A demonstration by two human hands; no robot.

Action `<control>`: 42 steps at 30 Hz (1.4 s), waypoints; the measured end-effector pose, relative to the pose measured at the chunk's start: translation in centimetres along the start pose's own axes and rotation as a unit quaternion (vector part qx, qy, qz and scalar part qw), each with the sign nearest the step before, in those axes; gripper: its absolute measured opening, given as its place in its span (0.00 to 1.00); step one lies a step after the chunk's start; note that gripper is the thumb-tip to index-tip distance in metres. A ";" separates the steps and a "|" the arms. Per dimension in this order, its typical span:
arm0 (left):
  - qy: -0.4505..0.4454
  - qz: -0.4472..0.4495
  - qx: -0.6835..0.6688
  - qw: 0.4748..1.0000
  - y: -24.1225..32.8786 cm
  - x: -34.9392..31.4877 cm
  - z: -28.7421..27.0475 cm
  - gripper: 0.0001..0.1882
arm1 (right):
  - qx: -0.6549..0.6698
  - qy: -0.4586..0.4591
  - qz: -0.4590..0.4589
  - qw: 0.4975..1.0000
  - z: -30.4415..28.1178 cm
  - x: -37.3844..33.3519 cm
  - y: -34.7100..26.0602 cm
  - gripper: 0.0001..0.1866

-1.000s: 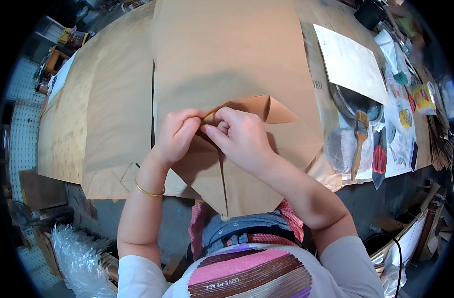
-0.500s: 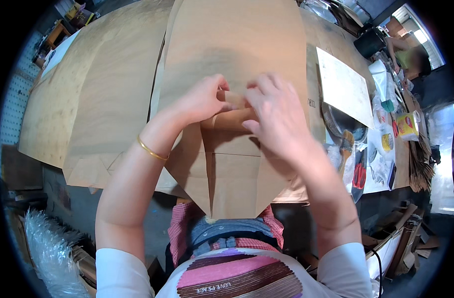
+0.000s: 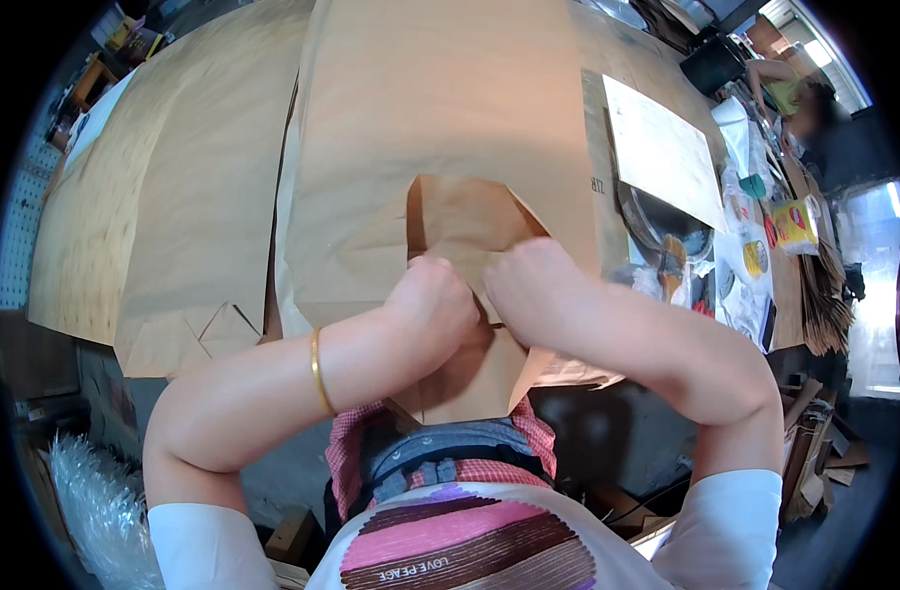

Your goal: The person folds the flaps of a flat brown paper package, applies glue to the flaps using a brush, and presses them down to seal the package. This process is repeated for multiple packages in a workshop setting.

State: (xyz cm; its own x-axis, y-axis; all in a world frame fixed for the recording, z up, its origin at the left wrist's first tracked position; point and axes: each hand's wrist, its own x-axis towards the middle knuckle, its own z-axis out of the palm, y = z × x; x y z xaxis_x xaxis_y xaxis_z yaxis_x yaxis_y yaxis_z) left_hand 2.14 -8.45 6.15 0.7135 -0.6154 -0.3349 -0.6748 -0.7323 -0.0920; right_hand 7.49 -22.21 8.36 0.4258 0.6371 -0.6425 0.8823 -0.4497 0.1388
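A large brown kraft paper bag (image 3: 440, 118) lies flat on the table, its near end folded into an opened-out bottom that hangs over the front edge. My left hand (image 3: 435, 303) is curled into a fist on the left of this fold. Close beside it, my right hand (image 3: 534, 290) is likewise curled, pressing on the right of the fold. Beyond both hands a paper flap (image 3: 465, 202) stands up, with dark gaps at its sides. The fingertips are turned under, so whatever paper they grip is hidden.
At left lies another brown paper bag (image 3: 199, 216) with a folded end. To the right are a white board (image 3: 663, 147) over a round pan (image 3: 671, 231), a brush (image 3: 672, 264) and a yellow container (image 3: 794, 224). Another person (image 3: 789, 93) is at the far right.
Both hands have come nearer to me and curled downward. The flap that was rolled between my fingers now stands up beyond them, and the bottom fold has spread.
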 end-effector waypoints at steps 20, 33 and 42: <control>0.078 -0.184 -0.411 0.890 -6.2 -6.0 2.0 0.29 | 0.234 0.223 -0.100 0.941 4.5 -4.8 3.1 0.04; 0.143 -0.283 -0.364 0.876 -5.4 -2.3 3.7 0.15 | 0.237 0.329 0.144 0.903 5.3 -0.9 2.8 0.10; 0.052 -0.166 -0.245 0.954 -3.3 -4.6 0.6 0.41 | 0.055 0.386 0.202 0.898 18.6 -15.4 9.4 0.20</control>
State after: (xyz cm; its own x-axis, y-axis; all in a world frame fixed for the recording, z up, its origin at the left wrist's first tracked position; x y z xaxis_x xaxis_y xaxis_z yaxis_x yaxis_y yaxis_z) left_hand 0.96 -3.03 7.45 0.9047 -0.3328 -0.2660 -0.2575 -0.9245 0.2809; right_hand 5.50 -47.93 5.53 0.7560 0.6336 0.1644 0.6179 -0.7737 0.1400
